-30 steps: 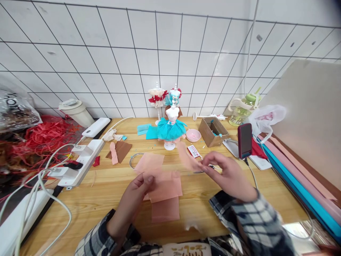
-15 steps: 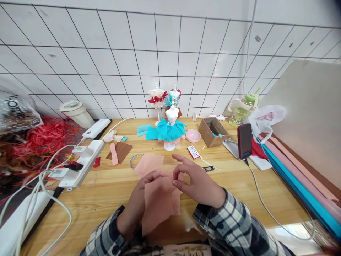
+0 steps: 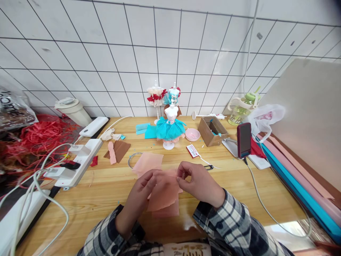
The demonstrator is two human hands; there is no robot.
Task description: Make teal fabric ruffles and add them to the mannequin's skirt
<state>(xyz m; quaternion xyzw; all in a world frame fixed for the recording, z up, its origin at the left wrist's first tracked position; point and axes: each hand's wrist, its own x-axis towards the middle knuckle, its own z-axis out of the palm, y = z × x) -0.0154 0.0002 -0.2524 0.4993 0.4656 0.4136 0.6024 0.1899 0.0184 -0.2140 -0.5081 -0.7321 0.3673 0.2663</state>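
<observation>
Between my two hands hangs a sheet of peach crepe paper (image 3: pixel 164 193), held up over the near part of the table. My left hand (image 3: pixel 140 193) pinches its upper left edge. At its upper right edge, my right hand (image 3: pixel 198 183) pinches it between thumb and forefinger, with the other fingers curled. More peach paper shows below and behind the held sheet. Just beyond, another peach paper piece (image 3: pixel 148 163) lies flat, partly over a thin metal ring (image 3: pixel 131 159). Farther back stands a small white dress form (image 3: pixel 171 112) wearing a turquoise ruffled skirt (image 3: pixel 170 130).
Behind are two more small dress forms. A pink bowl (image 3: pixel 192 134), a wooden box (image 3: pixel 212 131) and black thread snips (image 3: pixel 208 167) lie to the right. A phone (image 3: pixel 244 140) stands upright with a cable. Power strips (image 3: pixel 80 163) and red shredded paper (image 3: pixel 48 137) fill the left.
My right hand has closed its raised fingers and now pinches the paper's right edge. The sheet is drawn flatter between both hands. The view has shifted slightly.
</observation>
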